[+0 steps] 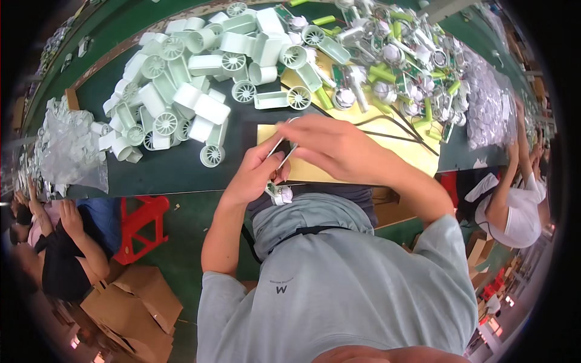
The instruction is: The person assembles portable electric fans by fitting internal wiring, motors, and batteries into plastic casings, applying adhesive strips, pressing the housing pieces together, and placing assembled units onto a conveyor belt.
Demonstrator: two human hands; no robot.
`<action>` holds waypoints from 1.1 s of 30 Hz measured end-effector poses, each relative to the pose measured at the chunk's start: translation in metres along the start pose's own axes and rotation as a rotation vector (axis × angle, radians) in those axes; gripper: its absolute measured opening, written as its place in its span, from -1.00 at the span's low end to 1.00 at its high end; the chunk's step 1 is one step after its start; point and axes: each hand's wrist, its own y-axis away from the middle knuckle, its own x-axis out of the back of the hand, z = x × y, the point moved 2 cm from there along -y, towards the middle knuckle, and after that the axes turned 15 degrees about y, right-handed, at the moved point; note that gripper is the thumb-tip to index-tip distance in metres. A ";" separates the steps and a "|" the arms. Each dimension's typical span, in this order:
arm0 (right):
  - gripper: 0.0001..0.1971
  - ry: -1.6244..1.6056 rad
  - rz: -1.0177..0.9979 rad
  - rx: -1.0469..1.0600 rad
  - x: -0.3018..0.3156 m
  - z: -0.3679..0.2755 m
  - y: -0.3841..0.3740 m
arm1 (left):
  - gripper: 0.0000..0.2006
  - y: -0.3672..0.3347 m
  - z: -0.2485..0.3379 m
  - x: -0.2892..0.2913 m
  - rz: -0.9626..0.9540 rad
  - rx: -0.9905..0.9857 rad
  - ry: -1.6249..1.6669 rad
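In front of my waist, my left hand (251, 172) is closed around a small assembly with a green circuit board and a white round part (279, 193), which sticks out below the fingers. My right hand (330, 145) comes over from the right, its fingers closed at the upper end of thin metal tweezers (276, 147). The tweezers' two prongs run down to the left hand's fingers; their tips are hidden there. Just beyond my hands lies a yellow sheet (399, 151) on the dark table.
Pale green plastic housings (200, 63) with round grilles are heaped at far left. Circuit assemblies with wires and lime-green cells (381, 72) are piled at far right. Bags of parts (69, 145) flank the heaps. A red stool (142, 227) and cardboard boxes (136, 308) stand at left; people sit on both sides.
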 end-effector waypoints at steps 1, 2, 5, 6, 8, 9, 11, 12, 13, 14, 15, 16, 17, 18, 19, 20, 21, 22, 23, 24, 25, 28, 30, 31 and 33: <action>-0.57 -0.096 0.246 -0.021 0.007 -0.004 0.006 | -0.38 0.000 -0.001 0.002 0.006 -0.053 0.131; -0.55 0.041 0.391 -0.022 0.012 -0.002 0.013 | -0.39 0.000 -0.003 0.003 0.009 -0.107 0.263; -0.23 -0.019 0.459 -0.151 -0.005 -0.021 0.059 | -0.32 0.015 0.016 -0.056 -0.067 -0.235 0.673; -0.14 -0.199 0.390 -0.205 -0.026 -0.032 0.059 | -0.30 0.014 0.025 -0.053 -0.167 -0.274 0.777; -0.08 -0.163 0.443 -0.247 -0.053 -0.049 0.061 | -0.32 0.008 0.032 -0.066 -0.142 -0.437 0.783; -0.12 -0.068 0.554 -0.208 -0.062 -0.048 0.058 | -0.32 0.006 0.035 -0.069 -0.113 -0.458 0.729; -0.27 0.065 0.664 -0.190 -0.059 -0.040 0.058 | -0.32 0.000 0.039 -0.078 -0.005 -0.452 0.697; -0.33 0.083 0.657 -0.164 -0.048 -0.037 0.055 | -0.33 0.000 0.040 -0.077 0.021 -0.469 0.622; -0.39 0.107 0.657 -0.150 -0.034 -0.034 0.053 | -0.35 -0.001 0.039 -0.074 0.069 -0.479 0.460; -0.50 0.042 0.630 -0.162 -0.020 -0.032 0.055 | -0.37 -0.002 0.037 -0.069 0.114 -0.489 0.297; -0.49 0.091 0.617 -0.115 -0.010 -0.026 0.058 | -0.42 -0.001 0.034 -0.062 0.168 -0.451 0.306; -0.48 0.142 0.600 -0.074 -0.002 -0.021 0.060 | -0.44 0.002 0.033 -0.057 0.137 -0.365 0.243; -0.51 0.133 0.600 -0.055 0.002 -0.014 0.059 | -0.45 0.005 0.031 -0.053 0.106 -0.280 0.181; -0.53 0.052 0.554 -0.072 0.008 -0.011 0.056 | -0.46 0.005 0.021 -0.051 0.015 -0.209 0.358; -0.55 -0.026 0.506 -0.091 0.017 -0.011 0.050 | -0.44 0.006 0.016 -0.053 -0.012 -0.168 0.355; -0.59 -0.087 0.455 -0.110 0.025 -0.011 0.045 | -0.42 0.007 0.013 -0.055 -0.038 -0.128 0.353; -0.61 -0.134 0.421 -0.128 0.030 -0.009 0.042 | -0.44 0.008 0.010 -0.058 -0.036 -0.141 0.368; -0.62 -0.181 0.385 -0.145 0.034 -0.009 0.039 | -0.48 0.008 0.008 -0.057 -0.029 -0.097 0.413; -0.61 -0.267 0.329 -0.175 0.037 -0.011 0.038 | -0.51 0.008 0.007 -0.056 -0.021 -0.054 0.459; -0.61 -0.271 0.320 -0.172 0.040 -0.010 0.037 | -0.60 0.007 0.011 -0.062 0.085 -0.073 0.351; -0.60 -0.200 0.252 -0.101 0.043 -0.008 0.036 | -0.63 0.008 0.007 -0.058 0.114 -0.095 0.302; -0.57 -0.187 0.200 -0.103 0.039 -0.008 0.033 | -0.69 0.009 0.007 -0.060 0.244 -0.114 0.168; -0.56 -0.141 0.216 -0.050 0.035 -0.002 0.030 | -0.70 0.010 0.006 -0.058 0.222 -0.126 0.121; -0.57 -0.094 0.251 0.042 0.031 0.002 0.028 | -0.70 0.012 0.006 -0.059 0.227 -0.148 0.116; -0.61 -0.058 0.273 0.033 0.035 0.000 0.028 | -0.70 0.017 0.005 -0.060 0.258 -0.099 0.118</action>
